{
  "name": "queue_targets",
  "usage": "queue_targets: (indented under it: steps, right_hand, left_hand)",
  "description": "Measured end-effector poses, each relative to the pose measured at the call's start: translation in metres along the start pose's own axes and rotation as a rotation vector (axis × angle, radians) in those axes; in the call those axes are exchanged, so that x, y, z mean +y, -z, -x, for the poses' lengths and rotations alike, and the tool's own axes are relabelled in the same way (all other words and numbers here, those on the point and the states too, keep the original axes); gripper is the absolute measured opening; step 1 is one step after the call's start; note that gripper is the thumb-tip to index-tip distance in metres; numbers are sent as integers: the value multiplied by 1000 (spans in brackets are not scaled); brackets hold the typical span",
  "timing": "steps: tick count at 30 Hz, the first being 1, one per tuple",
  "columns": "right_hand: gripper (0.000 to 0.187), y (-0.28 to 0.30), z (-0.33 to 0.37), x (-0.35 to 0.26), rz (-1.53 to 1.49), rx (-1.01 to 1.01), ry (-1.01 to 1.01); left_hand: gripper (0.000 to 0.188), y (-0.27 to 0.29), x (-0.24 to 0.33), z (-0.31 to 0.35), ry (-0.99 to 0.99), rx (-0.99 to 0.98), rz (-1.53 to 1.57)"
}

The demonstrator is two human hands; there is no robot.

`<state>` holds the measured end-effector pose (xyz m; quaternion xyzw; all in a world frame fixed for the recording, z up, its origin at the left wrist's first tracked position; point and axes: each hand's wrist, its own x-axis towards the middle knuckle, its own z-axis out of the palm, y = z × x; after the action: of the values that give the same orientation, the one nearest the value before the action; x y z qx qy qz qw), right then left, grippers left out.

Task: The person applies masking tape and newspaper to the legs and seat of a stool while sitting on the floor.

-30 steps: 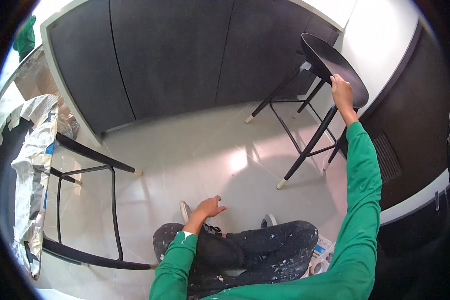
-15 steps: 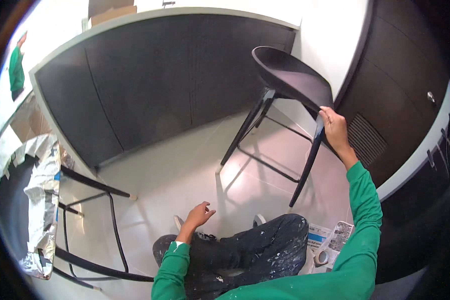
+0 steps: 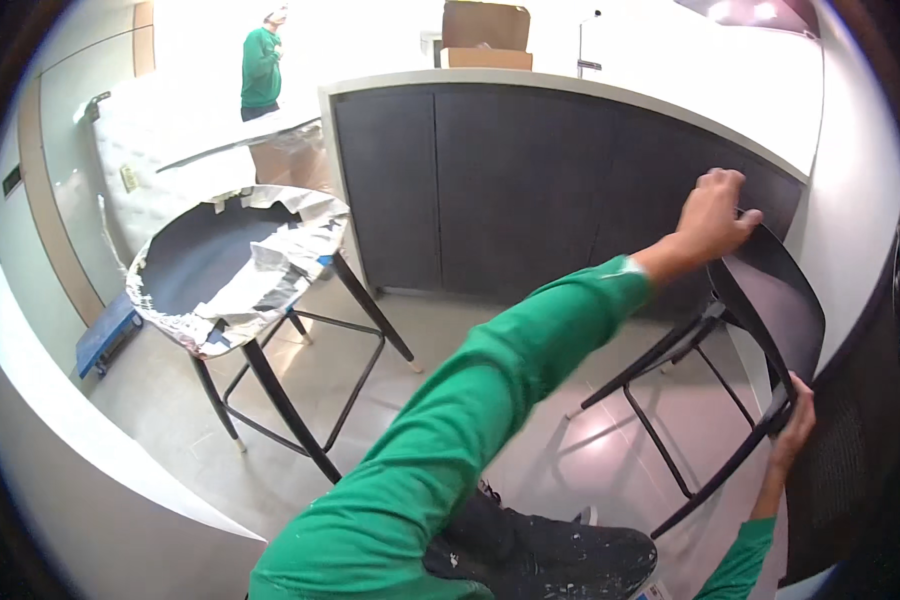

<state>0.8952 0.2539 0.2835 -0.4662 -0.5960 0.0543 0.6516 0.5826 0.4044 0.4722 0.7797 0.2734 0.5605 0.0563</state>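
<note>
Your left hand (image 3: 712, 212) closes its fingers over the top edge of the black stool (image 3: 770, 300), which is tilted. Your right hand (image 3: 792, 432) grips a leg of the same stool, just below the seat. Behind your fingers stands the dark counter (image 3: 490, 180). A second stool (image 3: 240, 270), covered with wrapping, stands well apart.

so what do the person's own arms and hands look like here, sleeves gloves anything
Both arms wear long bright green sleeves of soft fabric that end at the wrist. The left sleeve shows a thin pale edge at its cuff and a few small pale specks. The right sleeve shows only near the lower edge. The left hand and the right hand are bare: no gloves, and no rings or watch that I can make out.
</note>
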Motion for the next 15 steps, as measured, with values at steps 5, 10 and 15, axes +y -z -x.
queue_targets:
  steps: [5,10,15]
  right_hand:
    - [55,69,-50,108,-320,432,-563]
    - [45,31,-49,83,-797,73,-844]
    - [49,47,-69,99,-729,-131,-727]
  left_hand:
    - [72,-73,11,-43,178,-273,-469]
    - [83,-126,-33,-26,371,-485,-863]
    - [59,-142,-38,-31,412,-385,-986]
